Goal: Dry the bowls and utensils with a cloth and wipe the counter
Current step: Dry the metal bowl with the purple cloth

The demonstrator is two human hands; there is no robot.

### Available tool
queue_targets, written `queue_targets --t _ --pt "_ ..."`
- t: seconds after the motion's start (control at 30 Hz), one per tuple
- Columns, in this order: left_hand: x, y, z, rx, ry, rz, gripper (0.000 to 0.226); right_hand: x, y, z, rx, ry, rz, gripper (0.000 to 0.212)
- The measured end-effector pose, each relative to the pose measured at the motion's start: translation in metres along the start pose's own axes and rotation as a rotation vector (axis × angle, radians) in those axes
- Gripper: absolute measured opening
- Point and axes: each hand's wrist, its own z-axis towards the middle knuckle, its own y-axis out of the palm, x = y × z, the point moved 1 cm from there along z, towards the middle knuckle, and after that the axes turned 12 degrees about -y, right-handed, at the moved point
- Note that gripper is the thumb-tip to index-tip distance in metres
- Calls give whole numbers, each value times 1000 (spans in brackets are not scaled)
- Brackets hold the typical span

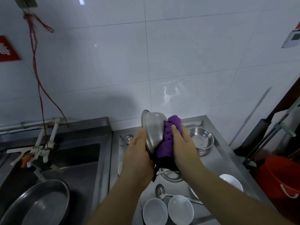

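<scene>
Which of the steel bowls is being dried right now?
The steel bowl held up on edge: the left hand grips its rim while the right hand presses the purple cloth against it. The other steel bowl sits upright on the counter, untouched.

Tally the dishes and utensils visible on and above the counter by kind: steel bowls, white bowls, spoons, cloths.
Steel bowls: 2, the held steel bowl and the steel bowl on the counter
White bowls: 3, near left, near middle, right
Spoons: 1, the metal spoon
Cloths: 1, the purple cloth
Total: 7
</scene>
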Motion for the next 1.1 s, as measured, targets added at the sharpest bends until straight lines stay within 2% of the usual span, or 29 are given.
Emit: queue_targets --t 0.17,0.3,0.37,0.47,0.63,0.73,0.83,0.87,0.93,1.0,1.03,1.1 --pt "-15 -8 0 -98 227 603 37 -21 -3 19 -33 47 89 17" --pt "-16 -19 -1 -146 459 1248 33 -24 -13 31 -68 256 230 49" --pt "-11 -25 -1 -126 523 1487 34 -18 -20 35 -129 314 264 54" --pt "-6 -32 1 -159 575 1722 40 -2 -34 37 -148 329 211 54" --pt "-9 -31 4 -175 744 1950 49 24 -47 33 -56 367 282 50" --pt "-11 -29 1 -25 817 1872 49 35 -52 30 -44 388 376 43" --pt "-3 -32 3 304 859 1612 42 40 -59 29 3 385 424 35" --pt "1 -35 6 395 809 1488 41 42 -61 29 17 385 422 35" --pt "10 -43 17 476 560 1253 44 46 -67 30 28 393 426 35" --pt "12 -51 30 447 289 1046 35 51 -74 31 27 399 429 37" --pt "9 -55 36 414 200 944 24 53 -77 32 28 398 421 39" --pt "3 -58 45 380 107 830 25 57 -86 34 39 397 389 43"
